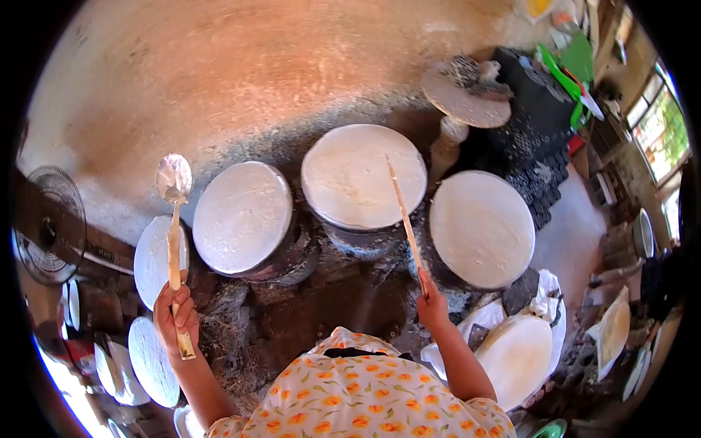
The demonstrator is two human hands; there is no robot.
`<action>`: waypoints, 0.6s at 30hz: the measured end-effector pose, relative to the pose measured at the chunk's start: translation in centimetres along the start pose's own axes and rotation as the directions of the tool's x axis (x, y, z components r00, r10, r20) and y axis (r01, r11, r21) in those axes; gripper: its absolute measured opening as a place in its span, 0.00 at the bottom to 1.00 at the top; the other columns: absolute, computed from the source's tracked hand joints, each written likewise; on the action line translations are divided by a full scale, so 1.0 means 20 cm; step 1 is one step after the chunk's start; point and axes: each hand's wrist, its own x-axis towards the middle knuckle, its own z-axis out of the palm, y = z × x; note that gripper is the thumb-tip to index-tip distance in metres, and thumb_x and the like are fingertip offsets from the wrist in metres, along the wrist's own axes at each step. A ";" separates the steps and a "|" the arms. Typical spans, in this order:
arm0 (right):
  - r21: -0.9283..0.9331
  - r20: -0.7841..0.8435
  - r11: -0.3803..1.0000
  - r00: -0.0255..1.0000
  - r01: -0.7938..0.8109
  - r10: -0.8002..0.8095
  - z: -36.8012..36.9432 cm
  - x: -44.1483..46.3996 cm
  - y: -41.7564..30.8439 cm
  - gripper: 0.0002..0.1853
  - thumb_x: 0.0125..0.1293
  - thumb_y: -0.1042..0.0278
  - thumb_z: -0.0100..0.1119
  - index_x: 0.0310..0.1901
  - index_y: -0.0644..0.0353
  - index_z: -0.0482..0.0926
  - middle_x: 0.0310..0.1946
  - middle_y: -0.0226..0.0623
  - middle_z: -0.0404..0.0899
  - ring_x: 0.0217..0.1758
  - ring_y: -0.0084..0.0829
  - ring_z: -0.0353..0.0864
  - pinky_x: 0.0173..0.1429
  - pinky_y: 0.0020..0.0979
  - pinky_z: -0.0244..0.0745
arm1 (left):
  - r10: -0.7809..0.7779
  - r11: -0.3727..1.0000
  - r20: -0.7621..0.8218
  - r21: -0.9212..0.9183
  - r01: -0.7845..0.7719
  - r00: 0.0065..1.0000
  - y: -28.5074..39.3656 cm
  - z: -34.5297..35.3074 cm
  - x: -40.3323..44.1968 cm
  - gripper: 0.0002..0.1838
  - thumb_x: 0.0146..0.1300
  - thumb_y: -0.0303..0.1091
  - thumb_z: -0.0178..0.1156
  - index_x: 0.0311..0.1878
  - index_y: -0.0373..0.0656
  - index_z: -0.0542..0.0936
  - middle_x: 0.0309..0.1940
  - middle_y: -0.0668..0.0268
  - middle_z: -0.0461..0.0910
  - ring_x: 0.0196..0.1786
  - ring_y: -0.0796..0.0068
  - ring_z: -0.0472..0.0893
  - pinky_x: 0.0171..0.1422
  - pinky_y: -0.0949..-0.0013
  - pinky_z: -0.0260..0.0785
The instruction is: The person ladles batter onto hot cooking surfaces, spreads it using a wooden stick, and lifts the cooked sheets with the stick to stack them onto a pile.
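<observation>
My left hand (176,315) is wrapped round the wooden handle of a ladle (174,179), held upright with its pale-coated bowl at the top. In my right hand (432,303) is a long thin wooden stick (403,212). The stick's tip overlaps the round white top of the middle pot (343,175); whether it touches the surface I cannot tell. Similar white-topped pots stand on either side, a left one (241,219) and a right one (485,233). A smaller white disc (151,259) lies behind the ladle handle.
A wall (241,73) rises behind the pots. Beyond the right pot stand a round slab on a post (467,98) and a black stack (537,109). Pale round sheets (515,358) lie at lower right. More white discs (153,361) and a fan (50,226) are at left.
</observation>
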 end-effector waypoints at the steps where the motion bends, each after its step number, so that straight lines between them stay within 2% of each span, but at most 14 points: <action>1: -0.027 0.008 0.999 1.000 0.020 -0.020 0.05 0.05 -0.04 0.34 0.54 0.84 0.46 0.67 0.54 0.62 0.61 0.49 0.70 0.62 0.46 0.71 0.61 0.36 0.70 | 0.032 0.999 -0.008 -0.033 -0.033 0.999 0.06 -0.07 -0.03 0.22 0.71 0.32 0.42 0.60 0.23 0.61 0.27 0.66 0.67 0.15 0.88 0.61 0.12 0.84 0.55; 4: -0.118 0.035 0.984 0.991 0.133 -0.129 0.21 0.16 -0.15 0.35 0.54 0.81 0.48 0.67 0.54 0.60 0.60 0.50 0.70 0.60 0.49 0.72 0.59 0.39 0.71 | 0.164 0.985 -0.035 -0.039 -0.165 0.986 0.24 -0.28 -0.15 0.22 0.71 0.31 0.42 0.61 0.23 0.61 0.27 0.66 0.67 0.15 0.88 0.62 0.12 0.84 0.55; 6: -0.128 0.070 0.989 0.995 0.078 -0.069 0.33 0.22 -0.23 0.34 0.55 0.78 0.50 0.67 0.54 0.61 0.59 0.50 0.71 0.58 0.50 0.73 0.58 0.40 0.72 | 0.238 0.969 -0.117 -0.039 -0.244 0.964 0.37 -0.47 -0.27 0.21 0.71 0.29 0.42 0.61 0.25 0.61 0.27 0.67 0.65 0.15 0.87 0.62 0.12 0.83 0.56; 7: -0.180 0.022 0.978 0.995 0.102 -0.100 0.41 0.25 -0.26 0.26 0.56 0.76 0.53 0.59 0.57 0.70 0.55 0.51 0.73 0.52 0.51 0.77 0.51 0.44 0.74 | 0.299 0.954 -0.141 0.032 -0.297 0.944 0.44 -0.59 -0.34 0.21 0.71 0.29 0.42 0.61 0.25 0.61 0.27 0.67 0.65 0.15 0.87 0.61 0.11 0.82 0.56; 8: -0.190 0.032 0.975 0.994 0.111 -0.107 0.47 0.29 -0.29 0.26 0.56 0.76 0.53 0.59 0.57 0.70 0.55 0.51 0.73 0.52 0.51 0.77 0.51 0.44 0.74 | 0.360 0.932 -0.157 0.104 -0.347 0.920 0.50 -0.70 -0.41 0.20 0.71 0.29 0.42 0.61 0.25 0.61 0.27 0.66 0.65 0.14 0.86 0.61 0.11 0.81 0.55; 10: -0.386 0.169 0.917 0.970 -0.096 0.173 0.60 0.38 -0.39 0.13 0.56 0.73 0.56 0.45 0.61 0.74 0.50 0.52 0.76 0.47 0.50 0.78 0.46 0.47 0.74 | 0.496 0.868 -0.288 0.125 -0.481 0.819 0.59 -0.86 -0.58 0.21 0.71 0.30 0.42 0.62 0.26 0.60 0.26 0.67 0.65 0.13 0.86 0.60 0.10 0.81 0.54; 11: -0.405 0.087 0.911 0.988 -0.086 0.131 0.67 0.40 -0.47 0.07 0.54 0.72 0.59 0.33 0.63 0.73 0.42 0.49 0.78 0.44 0.50 0.78 0.44 0.47 0.72 | 0.528 0.849 -0.280 0.163 -0.502 0.802 0.65 -1.09 -0.69 0.19 0.71 0.30 0.42 0.60 0.27 0.62 0.26 0.67 0.65 0.12 0.86 0.60 0.10 0.81 0.54; 12: -0.410 0.094 0.909 0.988 -0.071 0.119 0.74 0.44 -0.49 0.07 0.54 0.72 0.59 0.33 0.63 0.73 0.42 0.49 0.78 0.44 0.50 0.78 0.44 0.47 0.72 | 0.560 0.828 -0.269 0.203 -0.522 0.784 0.71 -1.33 -0.82 0.18 0.71 0.31 0.42 0.58 0.28 0.64 0.27 0.67 0.66 0.12 0.86 0.60 0.10 0.80 0.55; 13: -0.480 0.091 0.875 0.996 0.065 -0.025 0.82 0.49 -0.47 0.06 0.53 0.73 0.59 0.32 0.62 0.74 0.41 0.49 0.78 0.44 0.50 0.77 0.45 0.46 0.72 | 0.586 0.810 -0.298 0.246 -0.533 0.753 0.72 -1.46 -0.95 0.15 0.71 0.32 0.43 0.54 0.29 0.65 0.27 0.67 0.67 0.12 0.86 0.60 0.10 0.81 0.54; 14: -0.544 0.099 0.816 0.981 0.193 -0.167 0.89 0.53 -0.46 0.06 0.52 0.73 0.59 0.31 0.61 0.74 0.39 0.48 0.77 0.45 0.51 0.76 0.47 0.45 0.72 | 0.621 0.784 -0.436 0.334 -0.523 0.652 0.72 -1.44 -1.03 0.12 0.71 0.33 0.45 0.48 0.32 0.66 0.27 0.65 0.68 0.13 0.85 0.62 0.12 0.81 0.55; 15: -0.549 0.084 0.793 0.961 0.264 -0.262 0.95 0.56 -0.47 0.08 0.50 0.74 0.59 0.34 0.58 0.77 0.40 0.45 0.75 0.48 0.49 0.73 0.51 0.43 0.70 | 0.636 0.770 -0.560 0.416 -0.484 0.531 0.71 -1.41 -1.10 0.11 0.70 0.35 0.46 0.42 0.35 0.67 0.28 0.64 0.69 0.15 0.85 0.64 0.13 0.81 0.56; 16: -0.548 0.094 0.789 0.958 0.278 -0.272 1.01 0.59 -0.48 0.08 0.50 0.74 0.59 0.34 0.58 0.77 0.40 0.45 0.75 0.48 0.49 0.73 0.51 0.43 0.70 | 0.638 0.767 -0.568 0.414 -0.489 0.520 0.71 -1.56 -1.18 0.11 0.70 0.35 0.46 0.42 0.35 0.67 0.28 0.64 0.69 0.15 0.85 0.64 0.13 0.81 0.56; 18: -0.565 0.018 0.749 0.913 0.345 -0.407 1.12 0.68 -0.51 0.15 0.48 0.75 0.60 0.42 0.56 0.79 0.47 0.43 0.72 0.55 0.46 0.70 0.58 0.44 0.65 | 0.693 0.706 -0.580 0.427 -0.565 0.428 0.66 -2.14 -1.53 0.10 0.70 0.35 0.46 0.41 0.36 0.68 0.27 0.63 0.69 0.20 0.81 0.69 0.18 0.78 0.61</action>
